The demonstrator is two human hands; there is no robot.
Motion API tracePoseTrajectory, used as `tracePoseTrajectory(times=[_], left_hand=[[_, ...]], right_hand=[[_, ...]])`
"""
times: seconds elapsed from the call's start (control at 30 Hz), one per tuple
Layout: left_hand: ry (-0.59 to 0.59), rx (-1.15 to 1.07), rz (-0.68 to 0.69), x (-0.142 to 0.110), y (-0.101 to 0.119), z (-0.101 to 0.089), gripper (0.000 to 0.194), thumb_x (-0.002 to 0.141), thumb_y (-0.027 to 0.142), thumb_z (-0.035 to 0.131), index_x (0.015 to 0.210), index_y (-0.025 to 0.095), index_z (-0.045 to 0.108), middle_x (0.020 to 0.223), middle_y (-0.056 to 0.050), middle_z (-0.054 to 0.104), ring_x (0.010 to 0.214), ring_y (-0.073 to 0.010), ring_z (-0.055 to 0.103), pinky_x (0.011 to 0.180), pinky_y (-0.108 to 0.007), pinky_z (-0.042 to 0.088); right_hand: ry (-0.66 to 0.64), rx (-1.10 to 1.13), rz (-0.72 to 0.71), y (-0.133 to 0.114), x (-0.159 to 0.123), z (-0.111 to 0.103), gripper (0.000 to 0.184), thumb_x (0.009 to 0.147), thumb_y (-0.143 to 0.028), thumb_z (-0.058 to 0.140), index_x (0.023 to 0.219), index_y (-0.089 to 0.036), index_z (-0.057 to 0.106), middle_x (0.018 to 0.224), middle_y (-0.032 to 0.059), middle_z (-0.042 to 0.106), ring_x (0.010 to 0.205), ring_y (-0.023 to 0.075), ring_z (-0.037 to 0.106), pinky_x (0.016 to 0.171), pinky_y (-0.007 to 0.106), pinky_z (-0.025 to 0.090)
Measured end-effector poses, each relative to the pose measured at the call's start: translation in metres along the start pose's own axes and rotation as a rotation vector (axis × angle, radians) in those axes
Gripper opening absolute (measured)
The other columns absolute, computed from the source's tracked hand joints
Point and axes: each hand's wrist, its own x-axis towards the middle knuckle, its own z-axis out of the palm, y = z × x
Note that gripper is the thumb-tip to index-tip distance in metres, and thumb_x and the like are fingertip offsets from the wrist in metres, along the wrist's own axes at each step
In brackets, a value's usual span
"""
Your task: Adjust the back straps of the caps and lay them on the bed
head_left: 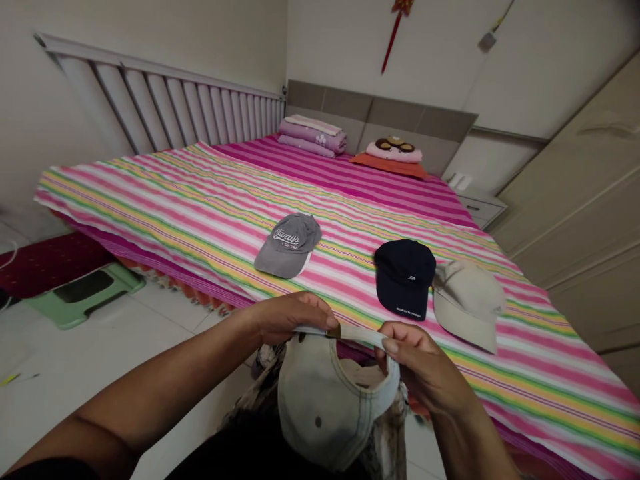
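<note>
Both hands up close: left hand point(290, 319) and right hand point(415, 357) each pinch the back strap point(345, 331) of a pale cap point(325, 400), stretched taut between them at the bed's near edge. Three caps lie beyond on the striped bedspread point(200, 200): grey cap point(289, 244), navy cap point(405, 277), beige cap point(467, 303).

bed point(210, 200) | grey cap point(289, 245) | navy cap point(405, 275) | beige cap point(467, 300) | pillows, probably point(395, 157)
</note>
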Motion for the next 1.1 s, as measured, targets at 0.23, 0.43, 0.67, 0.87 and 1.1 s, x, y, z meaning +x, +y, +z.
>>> tracePoseTrajectory(times=[0.23, 0.43, 0.67, 0.87, 1.1], left_hand=[[0.035, 0.036, 0.02, 0.0, -0.001, 0.002, 0.022, 0.053, 0.027, 0.072, 0.063, 0.009, 0.063, 0.055, 0.002, 0.056, 0.048, -0.004, 0.045, 0.047, -0.016, 0.031], [0.036, 0.069, 0.072, 0.001, -0.004, 0.003, 0.022, 0.055, 0.028, 0.071, 0.063, 0.01, 0.061, 0.054, 0.003, 0.053, 0.047, -0.0038, 0.041, 0.045, -0.016, 0.028], [-0.055, -0.014, 0.071, 0.008, -0.007, -0.011, 0.028, 0.055, 0.034, 0.072, 0.065, 0.009, 0.063, 0.055, 0.0, 0.056, 0.047, -0.0053, 0.044, 0.045, -0.017, 0.03], [-0.239, -0.179, 0.092, 0.019, -0.031, -0.047, 0.043, 0.046, 0.034, 0.077, 0.076, 0.005, 0.066, 0.064, -0.007, 0.065, 0.058, -0.0138, 0.058, 0.059, -0.022, 0.043], [-0.176, -0.504, 0.411, 0.028, -0.03, -0.037, 0.015, 0.061, 0.021, 0.069, 0.07, 0.009, 0.063, 0.061, -0.002, 0.065, 0.055, -0.0119, 0.059, 0.058, -0.021, 0.045]], right_hand=[[0.024, 0.063, -0.012, 0.007, 0.001, -0.005, 0.019, 0.066, -0.032, 0.067, 0.061, -0.015, 0.061, 0.051, -0.001, 0.055, 0.043, 0.0079, 0.042, 0.042, 0.02, 0.03], [0.024, 0.105, -0.016, 0.011, 0.001, -0.008, 0.017, 0.066, -0.03, 0.067, 0.062, -0.014, 0.063, 0.052, -0.0007, 0.056, 0.045, 0.0075, 0.044, 0.043, 0.019, 0.031], [0.015, 0.203, 0.003, 0.011, 0.004, -0.007, 0.02, 0.063, -0.031, 0.07, 0.06, -0.013, 0.061, 0.049, 0.0, 0.056, 0.043, 0.0071, 0.045, 0.043, 0.018, 0.033], [0.115, 0.39, -0.042, 0.011, 0.017, -0.012, 0.014, 0.062, -0.023, 0.073, 0.061, -0.015, 0.062, 0.055, -0.0016, 0.06, 0.049, 0.0058, 0.051, 0.05, 0.015, 0.04], [-0.282, 0.283, 0.1, 0.021, 0.029, -0.029, 0.05, 0.043, -0.047, 0.078, 0.074, -0.01, 0.067, 0.064, 0.0066, 0.066, 0.055, 0.0151, 0.06, 0.053, 0.023, 0.044]])
